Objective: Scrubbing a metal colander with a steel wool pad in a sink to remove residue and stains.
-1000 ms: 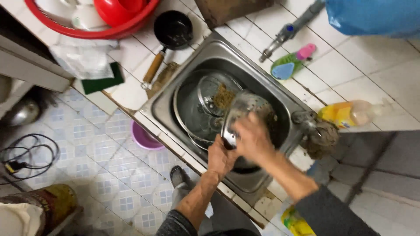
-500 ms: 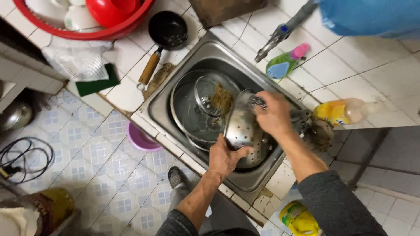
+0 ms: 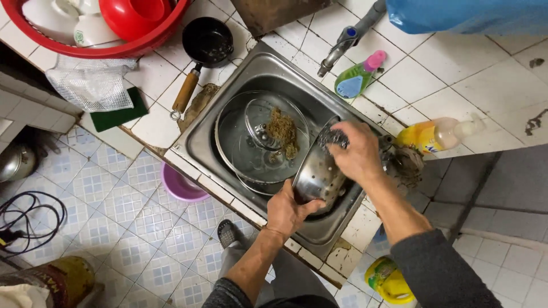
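perforated steel strainer [image 3: 319,178], tilted over the sink [image 3: 197,145] at frame centre, is gripped at its lower rim by the left hand [image 3: 288,212] while a steel scourer [image 3: 330,138], clenched in the right hand [image 3: 358,154], is judged mid-scrub, turning and rinsing probably required next.

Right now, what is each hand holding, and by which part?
Left hand grips the perforated steel bowl by its near rim. Right hand holds a steel scouring pad bunched under its fingertips.
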